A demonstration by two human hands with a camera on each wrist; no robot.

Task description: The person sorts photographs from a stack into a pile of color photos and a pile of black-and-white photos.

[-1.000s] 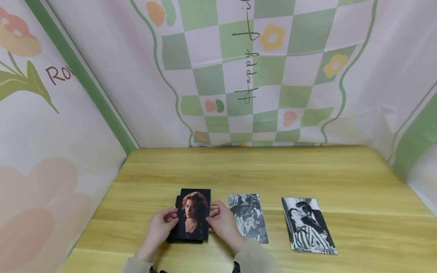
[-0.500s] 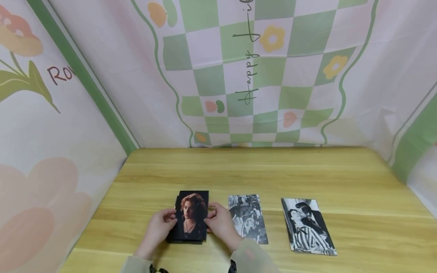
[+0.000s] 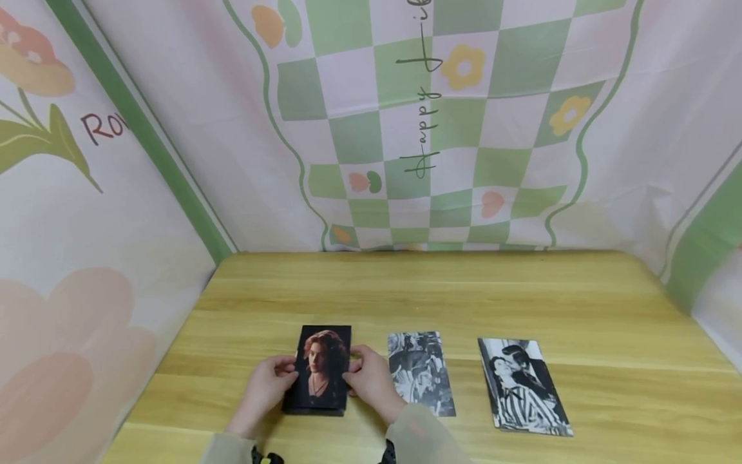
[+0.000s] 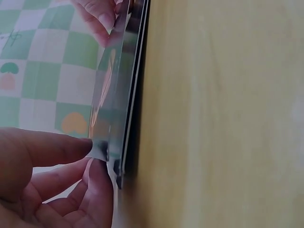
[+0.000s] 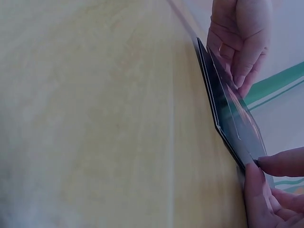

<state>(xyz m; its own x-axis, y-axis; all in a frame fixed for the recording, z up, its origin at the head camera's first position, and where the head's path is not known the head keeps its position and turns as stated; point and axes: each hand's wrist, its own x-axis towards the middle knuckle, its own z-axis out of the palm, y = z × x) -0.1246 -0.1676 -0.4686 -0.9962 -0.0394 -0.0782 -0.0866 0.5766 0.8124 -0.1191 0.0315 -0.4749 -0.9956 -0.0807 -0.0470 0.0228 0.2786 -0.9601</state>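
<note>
A dark photo card (image 3: 320, 370) with a colour portrait lies over a small stack of dark cards (image 3: 315, 412) at the left of the table. My left hand (image 3: 265, 390) pinches its left edge between thumb and fingers. On the opposite edge, my right hand (image 3: 373, 381) pinches it the same way. Both wrist views show the top card slightly raised and tilted above the dark cards under it; the left hand (image 4: 52, 175) and right hand (image 5: 270, 190) hold its edges. The portrait card covers most of the stack.
Right of the hands lies a black-and-white photo card (image 3: 422, 370), its lower edge near my right sleeve (image 3: 423, 438). Farther right is a stack of cards (image 3: 527, 390) topped by a black-and-white couple. A patterned cloth (image 3: 406, 129) hangs behind the wooden table (image 3: 440, 290).
The portrait card has shifted a little left and toward me, with both hands still on its edges. It now covers the stack more evenly, and less of the stack's left side shows.
</note>
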